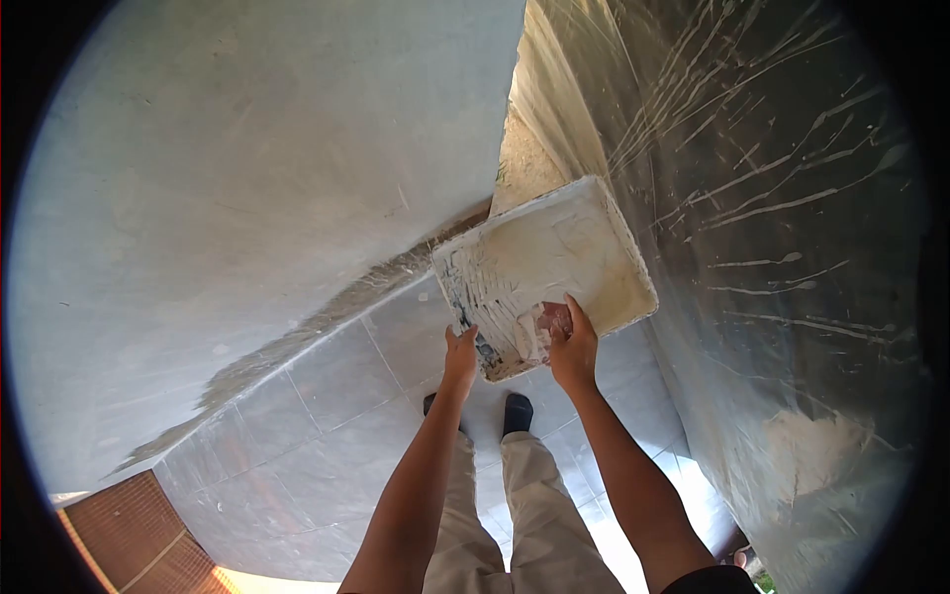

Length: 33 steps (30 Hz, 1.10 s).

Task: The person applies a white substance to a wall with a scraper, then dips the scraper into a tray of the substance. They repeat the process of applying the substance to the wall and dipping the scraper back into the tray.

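Note:
A rectangular tray (618, 282), crusted with whitish paste, is tilted in front of me above the floor. My left hand (460, 358) grips the tray's left edge near its lower corner, the thumb over the rim. In my right hand (575, 348) is a reddish block (556, 318) smeared with white paste, held over the lower part of the tray. Ridged streaks of paste run along the tray's left side, with dark patches near my left hand.
A smooth grey wall (257, 148) fills the left, with a rough darker strip (287, 346) along its foot. Dark sheeting (782, 198) with whitish streaks hangs at the right. My feet stand on grey floor tiles (336, 381). A brown ribbed panel (134, 530) lies at the lower left.

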Available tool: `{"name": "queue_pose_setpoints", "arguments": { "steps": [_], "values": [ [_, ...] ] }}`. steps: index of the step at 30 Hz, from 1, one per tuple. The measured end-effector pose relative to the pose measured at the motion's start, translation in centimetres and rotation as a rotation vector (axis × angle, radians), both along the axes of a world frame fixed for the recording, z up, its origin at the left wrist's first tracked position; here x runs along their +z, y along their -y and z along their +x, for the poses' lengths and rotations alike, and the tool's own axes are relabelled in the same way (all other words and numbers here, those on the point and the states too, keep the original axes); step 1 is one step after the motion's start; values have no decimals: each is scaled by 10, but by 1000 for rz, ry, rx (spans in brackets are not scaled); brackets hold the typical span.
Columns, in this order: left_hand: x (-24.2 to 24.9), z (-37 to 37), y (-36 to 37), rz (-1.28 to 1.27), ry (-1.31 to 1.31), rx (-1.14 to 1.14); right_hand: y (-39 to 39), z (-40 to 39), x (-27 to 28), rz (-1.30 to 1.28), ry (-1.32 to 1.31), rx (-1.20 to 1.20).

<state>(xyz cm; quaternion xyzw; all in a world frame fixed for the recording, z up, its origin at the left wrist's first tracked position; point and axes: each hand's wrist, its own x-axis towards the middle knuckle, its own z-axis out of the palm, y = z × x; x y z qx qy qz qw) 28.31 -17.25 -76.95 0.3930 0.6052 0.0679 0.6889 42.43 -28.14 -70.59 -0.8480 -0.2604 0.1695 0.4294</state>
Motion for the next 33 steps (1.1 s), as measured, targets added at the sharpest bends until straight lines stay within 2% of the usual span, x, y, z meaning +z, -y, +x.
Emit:
{"name": "queue_pose_setpoints", "arguments": {
  "steps": [2,4,7,12,14,29,33],
  "values": [
    [14,10,1,-10,-48,29,-4,13,-3,-42,62,40],
    [-4,5,0,-17,-37,11,-10,25,-10,-62,222,117],
    [-28,-7,3,-21,11,-4,-24,38,-11,-75,276,179],
    [-16,-11,5,-81,84,10,-31,52,-23,-67,270,226],
    [-21,-14,7,-8,80,-31,-27,51,-27,-93,270,267],
    [4,-10,21,-9,87,54,-12,36,-34,-184,182,134],
    [-5,-12,22,31,85,47,-12,32,-39,-200,198,73]
  ]
}}
